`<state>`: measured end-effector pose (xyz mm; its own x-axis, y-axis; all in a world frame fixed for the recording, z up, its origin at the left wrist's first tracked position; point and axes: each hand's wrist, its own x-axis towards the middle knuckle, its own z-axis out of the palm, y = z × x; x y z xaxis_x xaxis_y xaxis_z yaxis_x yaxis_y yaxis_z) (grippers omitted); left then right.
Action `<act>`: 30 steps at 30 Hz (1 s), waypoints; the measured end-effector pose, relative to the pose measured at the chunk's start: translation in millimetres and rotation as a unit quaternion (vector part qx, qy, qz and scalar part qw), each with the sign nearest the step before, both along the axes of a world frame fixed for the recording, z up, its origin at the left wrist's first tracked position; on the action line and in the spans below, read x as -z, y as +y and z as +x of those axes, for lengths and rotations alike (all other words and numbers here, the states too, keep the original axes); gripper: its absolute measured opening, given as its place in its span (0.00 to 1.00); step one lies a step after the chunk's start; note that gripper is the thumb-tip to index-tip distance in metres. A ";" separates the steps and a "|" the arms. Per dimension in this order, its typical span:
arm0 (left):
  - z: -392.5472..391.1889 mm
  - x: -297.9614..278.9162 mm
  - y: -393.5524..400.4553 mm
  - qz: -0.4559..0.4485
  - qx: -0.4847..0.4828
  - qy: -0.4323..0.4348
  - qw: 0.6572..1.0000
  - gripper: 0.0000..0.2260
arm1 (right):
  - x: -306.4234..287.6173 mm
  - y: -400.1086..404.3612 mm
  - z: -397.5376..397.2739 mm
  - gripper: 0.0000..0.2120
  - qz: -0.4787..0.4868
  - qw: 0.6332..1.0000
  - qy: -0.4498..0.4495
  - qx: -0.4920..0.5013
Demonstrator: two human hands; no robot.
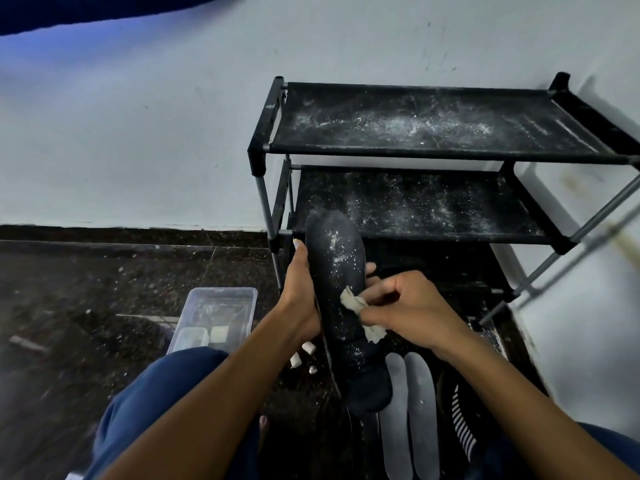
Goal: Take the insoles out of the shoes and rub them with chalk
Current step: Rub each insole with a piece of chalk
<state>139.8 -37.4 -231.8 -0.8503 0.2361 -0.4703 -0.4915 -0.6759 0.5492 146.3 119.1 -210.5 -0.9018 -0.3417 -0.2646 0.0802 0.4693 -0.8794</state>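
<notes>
Our count of what lies here

We count three insoles: one dark insole (341,289) held up and two grey insoles (408,410) on the floor; two chalk pieces (302,353) on the floor; one clear plastic box (216,317); one shoe rack (433,161) showing two dusted shelves.

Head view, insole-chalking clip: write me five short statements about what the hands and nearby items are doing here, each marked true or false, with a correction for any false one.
1. The left hand holds the dark insole by its edge. True.
2. The right hand is empty. False: it pinches a white wad against the insole.
3. Two grey insoles lie on the floor below the held one. True.
4. The clear plastic container sits on the top shelf of the black rack. False: it is on the floor, left of the left hand.
5. The rack's shelves are dusted with white powder. True.
</notes>
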 end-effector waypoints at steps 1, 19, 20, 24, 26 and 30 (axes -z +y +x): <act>0.0 -0.8 -1.4 0.003 0.001 0.005 1.000 0.39 | -0.6 -0.9 0.4 0.07 0.001 1.000 0.002 -0.004; 15.7 8.2 -15.9 -0.010 0.024 0.026 0.999 0.39 | -15.1 -11.0 -11.1 0.20 -0.077 0.956 0.245 0.142; 16.2 7.3 -14.6 -0.011 0.027 0.028 0.999 0.38 | -14.4 -14.7 -10.9 0.18 -0.069 0.953 0.262 0.134; 16.5 3.2 -8.3 -0.024 0.046 0.039 0.998 0.36 | -10.4 -30.2 -9.0 0.09 -0.038 0.940 0.314 0.124; 17.1 2.5 -6.4 -0.032 0.052 0.042 0.997 0.36 | -8.6 -33.9 -9.2 0.07 -0.018 0.932 0.340 0.124; 17.2 3.2 -7.7 -0.033 0.043 0.040 0.998 0.34 | -6.2 -36.2 -11.3 0.08 0.048 0.920 0.369 0.123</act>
